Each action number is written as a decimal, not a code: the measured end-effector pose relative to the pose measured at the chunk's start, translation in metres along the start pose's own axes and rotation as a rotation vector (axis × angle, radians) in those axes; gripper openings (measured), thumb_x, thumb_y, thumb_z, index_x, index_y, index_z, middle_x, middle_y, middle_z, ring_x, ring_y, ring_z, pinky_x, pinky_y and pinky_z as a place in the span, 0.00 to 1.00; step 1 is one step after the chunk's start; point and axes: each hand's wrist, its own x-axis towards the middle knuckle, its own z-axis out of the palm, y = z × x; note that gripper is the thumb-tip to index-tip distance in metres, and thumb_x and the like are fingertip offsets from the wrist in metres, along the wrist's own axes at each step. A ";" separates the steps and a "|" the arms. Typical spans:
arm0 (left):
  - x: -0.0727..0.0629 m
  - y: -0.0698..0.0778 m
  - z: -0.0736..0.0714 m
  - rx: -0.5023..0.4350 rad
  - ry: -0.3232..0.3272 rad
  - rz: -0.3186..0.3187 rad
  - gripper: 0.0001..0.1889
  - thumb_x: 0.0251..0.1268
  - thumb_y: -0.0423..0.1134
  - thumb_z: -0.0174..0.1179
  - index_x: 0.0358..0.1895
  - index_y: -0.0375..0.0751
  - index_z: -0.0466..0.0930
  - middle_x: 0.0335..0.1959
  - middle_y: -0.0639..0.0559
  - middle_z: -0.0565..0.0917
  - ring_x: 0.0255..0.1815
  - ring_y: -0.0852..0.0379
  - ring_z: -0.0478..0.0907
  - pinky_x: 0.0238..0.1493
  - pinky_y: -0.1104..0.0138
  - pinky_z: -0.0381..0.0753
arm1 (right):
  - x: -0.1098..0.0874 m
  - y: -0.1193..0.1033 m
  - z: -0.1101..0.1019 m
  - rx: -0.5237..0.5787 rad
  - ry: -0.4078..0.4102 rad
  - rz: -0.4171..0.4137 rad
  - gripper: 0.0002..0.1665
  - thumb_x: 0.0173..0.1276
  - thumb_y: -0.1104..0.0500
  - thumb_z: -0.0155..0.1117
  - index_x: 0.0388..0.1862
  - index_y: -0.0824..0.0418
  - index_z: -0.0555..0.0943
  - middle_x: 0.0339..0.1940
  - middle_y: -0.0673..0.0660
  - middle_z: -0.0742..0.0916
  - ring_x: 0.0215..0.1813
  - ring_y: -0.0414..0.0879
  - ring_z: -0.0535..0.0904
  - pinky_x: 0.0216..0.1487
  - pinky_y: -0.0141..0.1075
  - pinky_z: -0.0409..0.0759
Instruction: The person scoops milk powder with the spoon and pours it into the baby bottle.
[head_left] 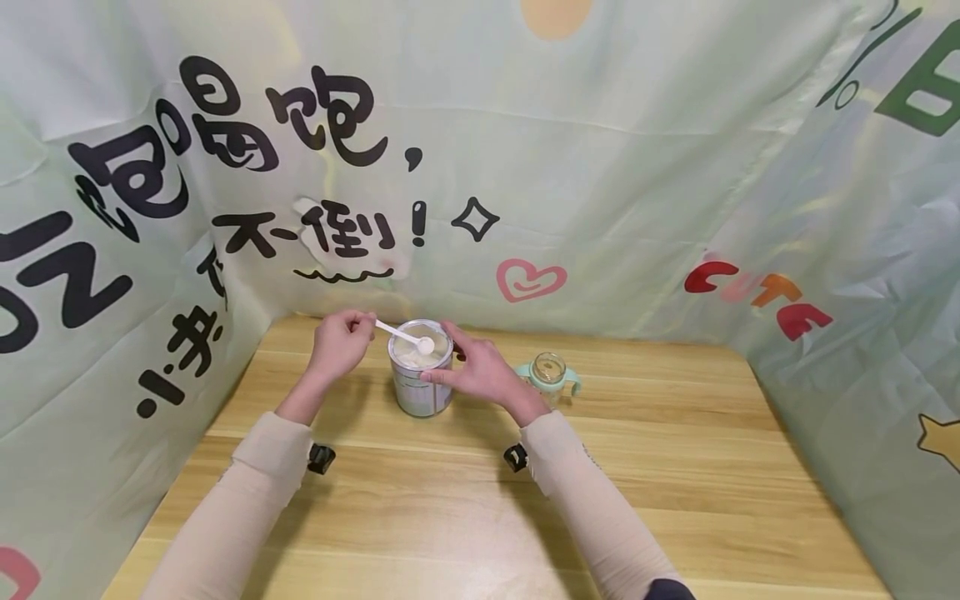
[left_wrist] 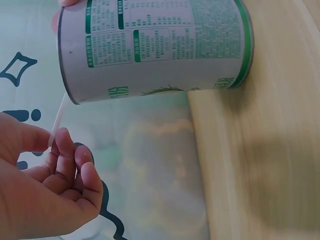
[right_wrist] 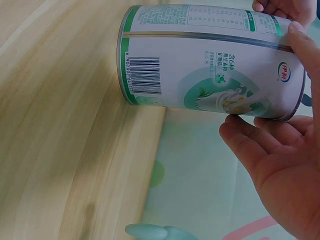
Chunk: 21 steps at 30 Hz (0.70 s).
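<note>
A round milk powder can (head_left: 423,392) stands upright on the table, its top uncovered and pale powder (head_left: 412,357) visible inside. My left hand (head_left: 343,343) pinches the handle end of a white scoop (head_left: 401,334) between thumb and fingers. The scoop's small bowl lies over the can's mouth, at or just above the powder. In the left wrist view the left hand (left_wrist: 55,185) is beside the can's rim, with the thin handle (left_wrist: 58,120) between its fingertips. My right hand (head_left: 483,367) grips the can's upper right side, thumb in front and fingers behind, as the right wrist view also shows.
A baby bottle (head_left: 550,375) with mint-green handles stands on the wooden table (head_left: 675,467), right of the can and partly behind the right wrist. Printed fabric (head_left: 600,192) hangs around the table's back and sides. Small black devices (head_left: 321,458) sit at both wrists.
</note>
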 end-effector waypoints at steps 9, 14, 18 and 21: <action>0.000 0.008 -0.004 -0.032 -0.010 -0.010 0.18 0.80 0.44 0.54 0.35 0.35 0.85 0.24 0.56 0.79 0.28 0.55 0.71 0.35 0.63 0.71 | -0.001 0.000 -0.002 -0.029 0.003 0.023 0.62 0.61 0.32 0.77 0.86 0.53 0.59 0.76 0.62 0.79 0.75 0.54 0.78 0.74 0.51 0.77; 0.001 0.011 -0.005 -0.048 -0.010 -0.004 0.18 0.79 0.45 0.55 0.34 0.36 0.85 0.23 0.58 0.78 0.27 0.55 0.71 0.34 0.64 0.71 | -0.002 -0.001 -0.007 -0.031 0.013 0.006 0.60 0.61 0.33 0.78 0.85 0.52 0.62 0.74 0.61 0.81 0.74 0.54 0.78 0.74 0.51 0.77; 0.002 0.014 -0.004 -0.067 -0.013 0.003 0.17 0.79 0.44 0.56 0.35 0.35 0.86 0.24 0.57 0.80 0.28 0.55 0.71 0.33 0.65 0.71 | -0.003 -0.001 -0.011 -0.037 0.020 0.014 0.59 0.61 0.33 0.78 0.84 0.54 0.64 0.75 0.59 0.80 0.75 0.55 0.78 0.75 0.51 0.76; 0.002 0.015 -0.003 -0.087 -0.024 -0.002 0.17 0.79 0.43 0.56 0.36 0.34 0.87 0.26 0.55 0.81 0.28 0.55 0.71 0.31 0.67 0.71 | -0.005 -0.002 -0.015 -0.047 0.018 0.044 0.61 0.61 0.31 0.76 0.84 0.55 0.63 0.77 0.60 0.79 0.76 0.56 0.77 0.75 0.53 0.75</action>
